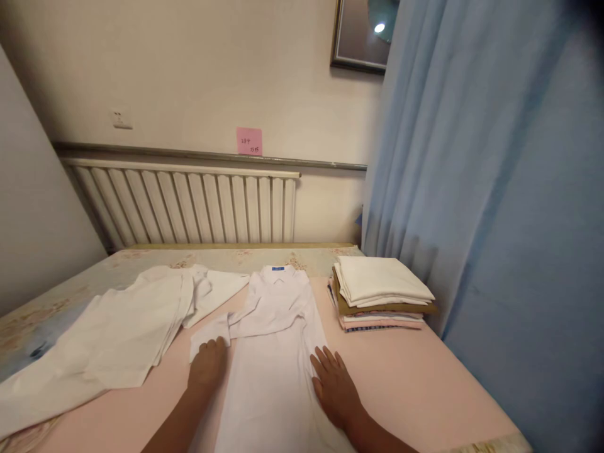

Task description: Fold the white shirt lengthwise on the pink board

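While flat: shirt (276, 352) between hands.

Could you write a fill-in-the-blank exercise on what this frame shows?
1. Both hands rest on a white shirt whose collar label is ____.
2. The left hand lies by the folded-in ____ of that shirt.
3. The stack of folded clothes sits on the side of the ____ hand.
4. On the wall above the radiator is a ____ sticky note.

Missing words: blue; sleeve; right; pink
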A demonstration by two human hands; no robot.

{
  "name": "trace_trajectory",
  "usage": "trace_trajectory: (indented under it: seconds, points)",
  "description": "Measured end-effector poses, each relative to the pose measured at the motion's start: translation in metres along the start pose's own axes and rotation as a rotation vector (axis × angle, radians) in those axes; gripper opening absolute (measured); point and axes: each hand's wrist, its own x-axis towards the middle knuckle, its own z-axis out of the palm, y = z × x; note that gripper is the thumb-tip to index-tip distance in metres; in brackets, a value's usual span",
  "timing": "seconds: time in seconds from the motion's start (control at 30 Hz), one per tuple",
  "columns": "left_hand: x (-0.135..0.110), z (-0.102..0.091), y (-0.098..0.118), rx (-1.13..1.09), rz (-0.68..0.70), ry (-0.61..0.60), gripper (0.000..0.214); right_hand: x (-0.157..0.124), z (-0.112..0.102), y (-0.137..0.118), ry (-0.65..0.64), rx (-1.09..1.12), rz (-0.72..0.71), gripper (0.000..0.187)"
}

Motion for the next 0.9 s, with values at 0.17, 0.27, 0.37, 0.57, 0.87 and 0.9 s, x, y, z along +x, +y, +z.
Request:
trace_trajectory:
  seconds: [0.17,0.27,0.37,0.57,0.87,0.9]
  points:
    - [0.018,0.001,-0.006,0.008,0.001,-0.004,0.031,0.0,0.0,0.0,0.005,0.001,0.002,0.048]
    - [0.024,-0.003,-0.011,-0.032,-0.05,0.008,0.029,0.001,-0.001,0.0,-0.001,-0.004,0.009,0.048]
    - [0.033,-0.017,-0.021,-0.104,-0.132,0.025,0.026,0.002,-0.003,0.0,-0.012,-0.008,0.018,0.048]
    - [0.031,-0.095,-0.015,-0.304,-0.213,0.232,0.024,0.001,-0.006,-0.002,-0.027,0.018,0.03,0.047]
    - [-0.085,-0.161,0.071,-0.837,0.174,0.401,0.029,0.0,-0.003,0.0,-0.014,0.02,0.022,0.047]
    - [-0.096,-0.154,0.078,-0.843,0.224,0.391,0.028,0.0,-0.003,-0.001,-0.013,0.018,0.022,0.047]
